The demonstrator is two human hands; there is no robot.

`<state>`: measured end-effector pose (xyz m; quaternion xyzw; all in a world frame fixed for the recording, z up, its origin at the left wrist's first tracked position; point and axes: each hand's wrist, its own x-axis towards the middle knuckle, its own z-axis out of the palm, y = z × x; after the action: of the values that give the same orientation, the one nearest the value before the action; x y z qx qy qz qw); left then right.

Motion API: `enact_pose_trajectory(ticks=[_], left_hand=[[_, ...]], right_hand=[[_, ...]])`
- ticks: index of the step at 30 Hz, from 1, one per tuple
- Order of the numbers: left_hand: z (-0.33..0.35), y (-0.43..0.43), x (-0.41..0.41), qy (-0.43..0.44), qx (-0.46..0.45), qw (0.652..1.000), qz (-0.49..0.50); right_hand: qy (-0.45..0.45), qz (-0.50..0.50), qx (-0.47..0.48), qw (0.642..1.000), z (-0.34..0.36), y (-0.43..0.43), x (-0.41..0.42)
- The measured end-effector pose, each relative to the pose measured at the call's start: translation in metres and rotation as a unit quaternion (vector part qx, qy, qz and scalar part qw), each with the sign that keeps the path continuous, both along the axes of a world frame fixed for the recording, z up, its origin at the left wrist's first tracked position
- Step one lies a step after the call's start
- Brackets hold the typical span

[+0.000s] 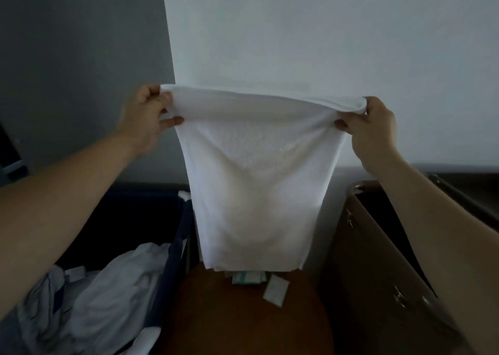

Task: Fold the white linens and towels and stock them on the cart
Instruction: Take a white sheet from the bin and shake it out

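A white towel [256,187] hangs in the air in front of me, doubled over along its top edge and stretched flat between both hands. My left hand [145,117] pinches its upper left corner. My right hand [372,130] pinches its upper right corner. The towel's lower edge hangs just above a brown wooden surface [243,314]. Crumpled white linens [108,295] lie in a dark blue bin [172,260] at the lower left.
A brown cabinet or cart with metal handles [378,273] stands at the right. Small white and teal packets [272,290] lie on the brown surface under the towel. A white wall rises behind; a grey wall stands at the left.
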<state>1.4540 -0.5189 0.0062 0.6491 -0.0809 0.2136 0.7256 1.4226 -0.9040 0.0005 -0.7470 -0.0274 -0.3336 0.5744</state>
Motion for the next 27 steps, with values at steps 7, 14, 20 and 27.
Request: enact_pose_trajectory(ticks=[7, 14, 20, 27], left_hand=[[-0.078, 0.026, -0.076, 0.081, 0.005, 0.994, -0.074], [-0.151, 0.038, -0.124, 0.21, 0.088, 0.969, -0.097], [-0.221, 0.033, -0.164, 0.285, 0.149, 0.942, -0.091], [-0.279, 0.041, -0.207, 0.358, 0.198, 0.902, -0.136]], right_hand=[[0.095, -0.022, -0.06, 0.993, -0.084, -0.005, -0.066], [0.214, -0.011, -0.061, 0.975, -0.156, 0.002, -0.123], [0.381, -0.017, -0.116, 0.917, -0.2, 0.008, -0.169], [0.529, 0.093, -0.135, 0.833, -0.229, -0.001, -0.216]])
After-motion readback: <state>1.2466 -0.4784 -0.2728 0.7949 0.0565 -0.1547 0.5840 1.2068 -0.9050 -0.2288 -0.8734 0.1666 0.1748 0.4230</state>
